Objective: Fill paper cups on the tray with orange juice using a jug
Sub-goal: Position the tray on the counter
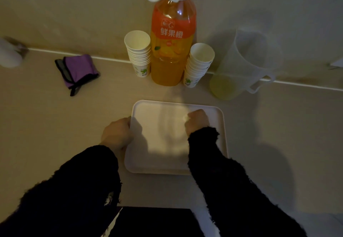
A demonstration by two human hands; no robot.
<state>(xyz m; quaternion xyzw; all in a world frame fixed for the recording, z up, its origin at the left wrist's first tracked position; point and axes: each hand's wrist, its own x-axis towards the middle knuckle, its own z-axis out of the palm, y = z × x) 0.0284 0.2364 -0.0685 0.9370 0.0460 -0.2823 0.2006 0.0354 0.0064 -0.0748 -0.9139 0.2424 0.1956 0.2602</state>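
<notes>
A pale pink tray (163,164) lies flat on the table in front of me with nothing standing on it. My left hand (117,134) has its fingers curled at the tray's left rim and grips it. My right hand (196,121) is a loose fist over the tray's right half, and I see nothing in it. Behind the tray stands a large capped bottle of orange juice (172,51). Two stacks of white paper cups flank it, one on the left (138,51) and one on the right (199,62). A clear plastic jug (246,64) with a little yellowish liquid stands at the back right.
A folded purple cloth (78,69) lies at the back left, near the wall. A blurred white object (9,54) sits at the far left edge. A dark object (154,222) sits at the bottom of the view, between my sleeves.
</notes>
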